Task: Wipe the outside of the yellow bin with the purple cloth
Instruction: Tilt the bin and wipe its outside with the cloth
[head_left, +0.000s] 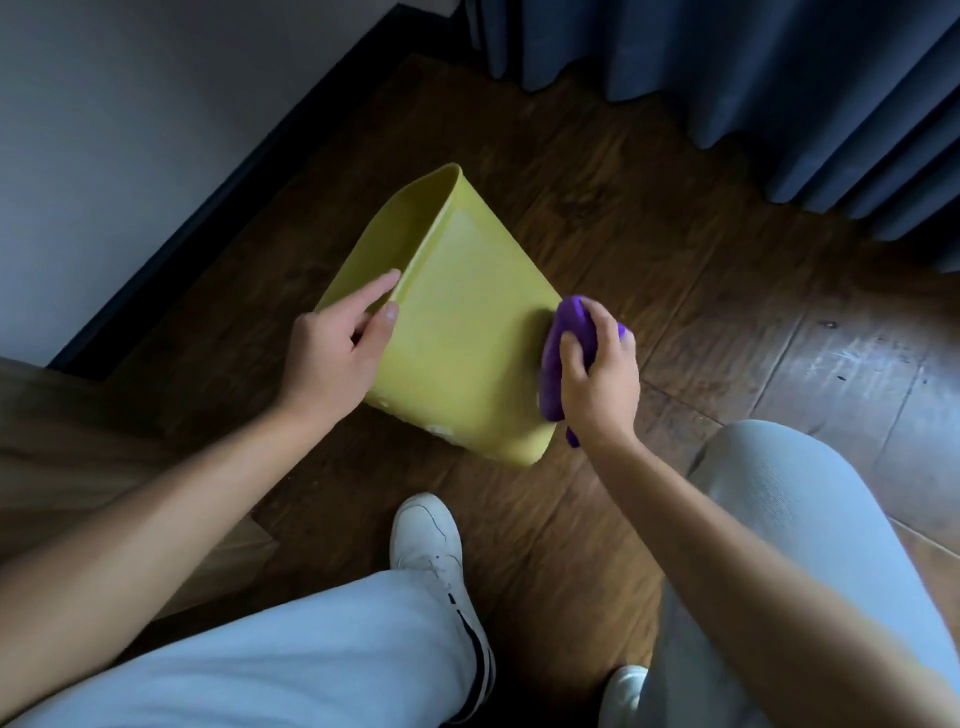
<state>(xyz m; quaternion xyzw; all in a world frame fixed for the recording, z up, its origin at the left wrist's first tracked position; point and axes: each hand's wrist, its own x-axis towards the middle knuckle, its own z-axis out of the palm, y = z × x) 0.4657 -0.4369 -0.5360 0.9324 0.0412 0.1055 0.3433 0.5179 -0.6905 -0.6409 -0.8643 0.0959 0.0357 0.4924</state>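
1. Knees in pale trousers (291, 654) fill the bottom of the frame, with a white shoe (431, 545) planted between them on the wooden floor (649, 218). The person looks to be crouching to reach low.

2. Just above centre, the yellow bin (457, 332) lies tipped on its side on the floor, one broad outer wall turned up toward the camera. That pose likely exposes the wall for wiping.

3. At centre left, the left hand (337, 348) rests on the bin's left edge, fingers spread apart over the corner ridge and thumb on the broad face. It appears to brace the bin against sliding, not clamp it.

4. At centre right, the right hand (597, 374) is closed around the bunched purple cloth (561, 353), pressing it onto the bin's right edge, where the upturned wall turns down to the side.

5. Open floor lies to the right of the bin and toward the blue curtain (753, 78) at upper right, so there is room for strokes on that side.

6. Upper left is tighter: the dark skirting board (218, 197) and wall (104, 130) run close to the bin's far end.
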